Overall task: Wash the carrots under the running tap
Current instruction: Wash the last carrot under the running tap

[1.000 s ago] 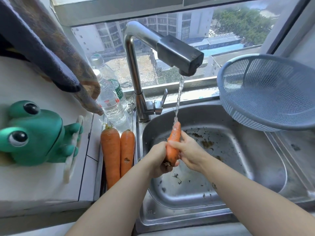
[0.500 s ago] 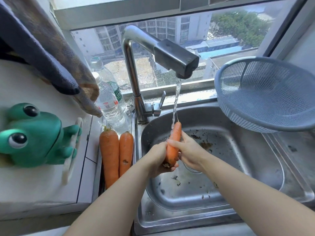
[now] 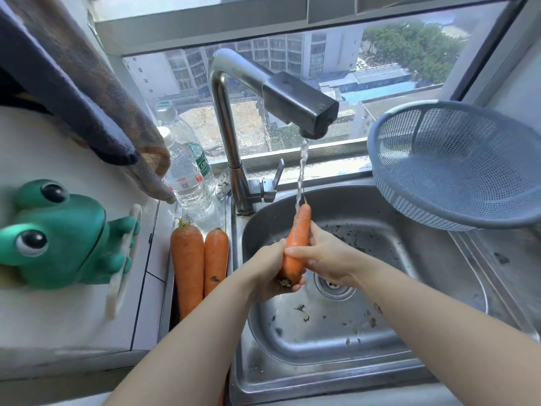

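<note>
An orange carrot (image 3: 296,243) stands nearly upright over the steel sink (image 3: 409,288), its thin tip under the water stream from the tap (image 3: 298,102). My left hand (image 3: 268,272) grips its thick lower end from the left. My right hand (image 3: 328,259) wraps its middle from the right, thumb across the front. Two more carrots (image 3: 187,268) (image 3: 216,259) lie side by side on the ledge left of the sink.
A blue mesh colander (image 3: 450,168) sits at the sink's right rear corner. Two plastic water bottles (image 3: 187,177) stand behind the loose carrots. A green frog holder (image 3: 55,235) and hanging towels (image 3: 73,92) are at left. Dirt specks lie around the drain (image 3: 333,285).
The carrot's tip stays under the stream. My right hand has slid slightly along the carrot, and the view has shifted a little; the hands keep their hold.
</note>
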`<state>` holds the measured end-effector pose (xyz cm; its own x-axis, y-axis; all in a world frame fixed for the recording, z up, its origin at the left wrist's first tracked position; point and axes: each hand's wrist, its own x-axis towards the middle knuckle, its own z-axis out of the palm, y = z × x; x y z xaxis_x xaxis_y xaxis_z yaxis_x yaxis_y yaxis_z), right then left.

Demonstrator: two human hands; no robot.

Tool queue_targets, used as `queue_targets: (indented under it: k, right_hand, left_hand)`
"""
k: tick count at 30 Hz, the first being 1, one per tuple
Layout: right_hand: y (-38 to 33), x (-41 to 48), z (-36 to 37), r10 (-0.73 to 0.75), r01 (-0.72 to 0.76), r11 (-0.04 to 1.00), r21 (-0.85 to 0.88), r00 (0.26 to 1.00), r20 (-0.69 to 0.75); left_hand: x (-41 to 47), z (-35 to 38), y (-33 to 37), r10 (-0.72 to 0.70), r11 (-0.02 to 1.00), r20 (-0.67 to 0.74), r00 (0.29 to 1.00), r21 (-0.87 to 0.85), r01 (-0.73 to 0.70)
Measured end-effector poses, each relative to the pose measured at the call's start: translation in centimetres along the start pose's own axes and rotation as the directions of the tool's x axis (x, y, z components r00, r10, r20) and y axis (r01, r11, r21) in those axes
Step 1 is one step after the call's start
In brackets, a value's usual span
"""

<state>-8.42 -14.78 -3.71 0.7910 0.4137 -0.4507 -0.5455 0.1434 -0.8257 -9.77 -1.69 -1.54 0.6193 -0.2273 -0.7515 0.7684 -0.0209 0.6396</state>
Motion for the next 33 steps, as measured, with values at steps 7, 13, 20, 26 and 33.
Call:
queue_targets:
  k: [7, 13, 20, 26, 33]
  right_hand:
    - [-0.4, 0.2, -0.5, 0.045, -0.041, 0.995, 0.09, 0.998, -0.054]
    - [-0.7, -0.2, -1.3, 0.068, -0.078, 0.988, 0.132, 0.995, 0.074]
    - [0.0, 0.4, -0.3, -0.042, 0.037, 0.992, -0.12, 0.998, -0.039]
    - [0.3, -0.2, -1.3, -0.026, 0.027, 0.958, -0.284, 1.0, 0.009]
    - [0.7, -0.3, -3.0, 0.084, -0.077, 0.991, 0.111, 0.995, -0.06]
  left_hand:
    - [0.0, 0.2, 0.1, 0.038, 0.999, 0.008, 0.999, 0.011, -0.038]
    - [-0.1, 0.0, -0.3, 0.036, 0.999, 0.002, 0.999, -0.006, -0.036]
    - [0.6, 0.4, 0.0, -0.019, 0.992, -0.054, 0.998, -0.124, 0.012]
    - [0.6, 0.2, 0.8, -0.168, 0.974, 0.044, 0.985, -0.148, 0.173]
    - [1.0, -1.4, 1.4, -0.281, 0.959, 0.115, 0.953, 0.007, 0.282]
